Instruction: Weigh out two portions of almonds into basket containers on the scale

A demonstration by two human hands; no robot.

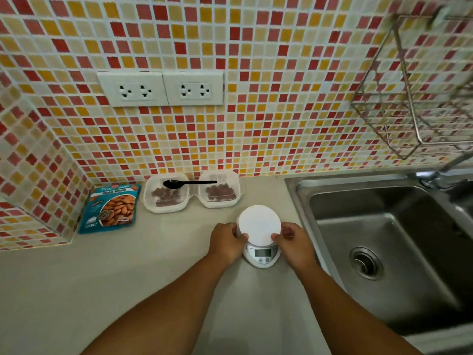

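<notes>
Gripping the round white platform of the scale point(259, 234) from both sides: left hand point(226, 243) and right hand point(294, 242) each pinch its rim, thumbs on top, other fingers hidden behind it. Scale's display is too blurry to read. Further back on the counter point(128, 278), two baskets point(166, 193) point(219, 189) sit side by side holding almonds, a black spoon point(188, 183) bridging them. Almond bag point(110, 207) leans left; sink point(384, 239) is cut off right.

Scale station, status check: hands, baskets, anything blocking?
Left hand and right hand grip the scale platform's edges. Both baskets hold almonds, off scale. Spoon bridges them. No obstruction.
</notes>
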